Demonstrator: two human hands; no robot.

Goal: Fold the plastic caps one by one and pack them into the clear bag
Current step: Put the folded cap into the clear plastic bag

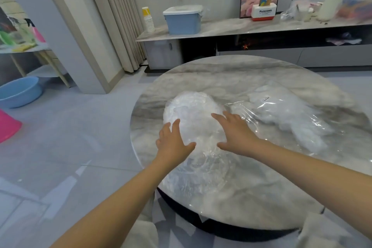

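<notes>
Head view, looking forward and down across a round marble table [237, 70] with a dark base. Two bare forearms reach in from the lower edge. The left hand [174, 143] lies flat, fingers straight and spread, on the left side of a translucent plastic cap [193, 110], a pale, crinkled, dome-like sheet spread on the tabletop. The right hand [235, 133] lies likewise flat on the cap's right side, fingers extended and slightly apart, thumb pointing toward the left hand; neither hand curls round or pinches the plastic. Between the two thumbs a bare strip of the cap shows. More thin transparent film [201, 175] lies on the table under the wrists and nearer the person; whether it belongs to the same cap cannot be told. To the right of the cap, just beside the right hand, lies the clear bag [281, 110], glossy, bearing a small white label, with white crumpled plastic visible inside it.

Background, same view: a long low cabinet [221, 28] with a marble top stands against the far wall, carrying a blue lidded bin [182, 19], a stack of paper cups [148, 19], a red and white box [263, 13] and a white roll [331, 3]. Beige curtains [112, 16] hang at left. On the grey floor at far left sit a blue basin [19, 91] and a pink tub [8, 126].
</notes>
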